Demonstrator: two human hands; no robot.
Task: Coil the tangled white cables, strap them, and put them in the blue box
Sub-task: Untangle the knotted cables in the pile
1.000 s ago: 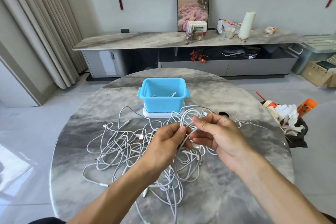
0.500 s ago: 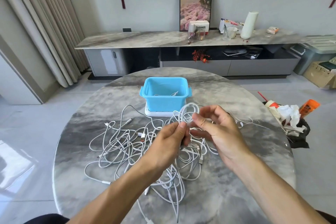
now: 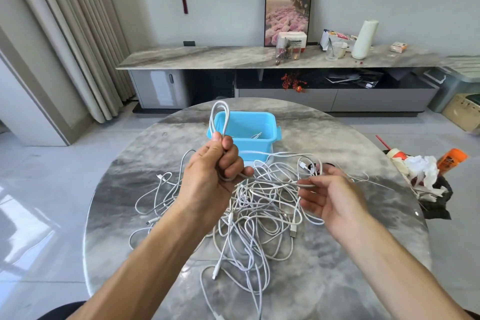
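A tangle of white cables point(image 3: 259, 213) lies spread over the round grey marble table point(image 3: 337, 280). My left hand point(image 3: 210, 174) is raised above it and grips a coiled loop of white cable point(image 3: 220, 117) that sticks up from the fist, in front of the blue box point(image 3: 249, 135). From that fist one strand runs right to my right hand point(image 3: 330, 200), which pinches it between thumb and fingers. The blue box stands at the table's far side on a white lid, with a bit of cable inside.
A black strap-like item point(image 3: 328, 165) lies on the table behind my right hand. To the right, off the table, sits a pile of trash with an orange bottle point(image 3: 452, 160). A long marble sideboard point(image 3: 259, 57) with clutter runs along the back wall.
My hands have pulled apart. The left hand rose with the cable loop gripped in its fist, and the right hand slid rightward along the strand.
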